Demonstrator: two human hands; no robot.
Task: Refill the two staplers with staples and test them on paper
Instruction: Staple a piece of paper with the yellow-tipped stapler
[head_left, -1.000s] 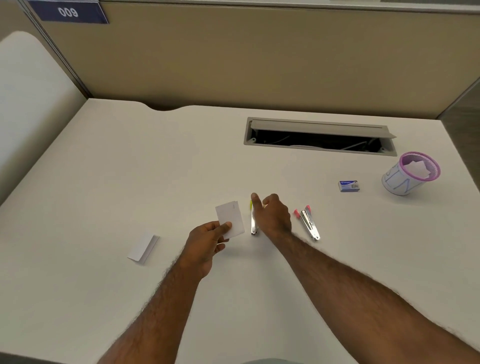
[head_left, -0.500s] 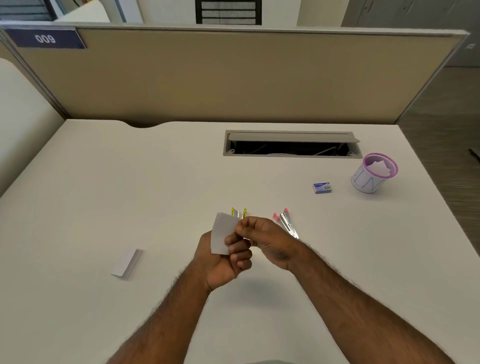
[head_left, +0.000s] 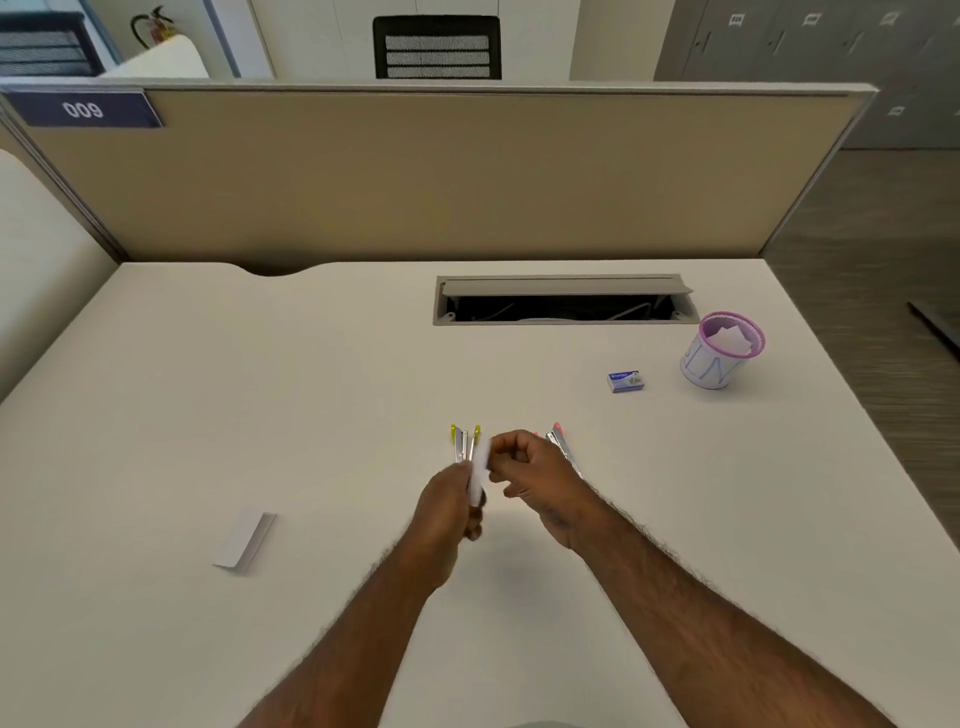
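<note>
Right hand (head_left: 537, 475) has left the yellow stapler (head_left: 464, 441) on the desk (head_left: 260, 389) and now joins left hand (head_left: 451, 506); both pinch the paper slip (head_left: 479, 470), apparently folding it for testing.

- I read "009" in white on the dark blue nameplate (head_left: 85, 109) (mirrored, perhaps), far up-left of my grip.
- Print on the staple box (head_left: 625, 381) beyond my right hand (head_left: 535, 480) is too small to read.
</note>
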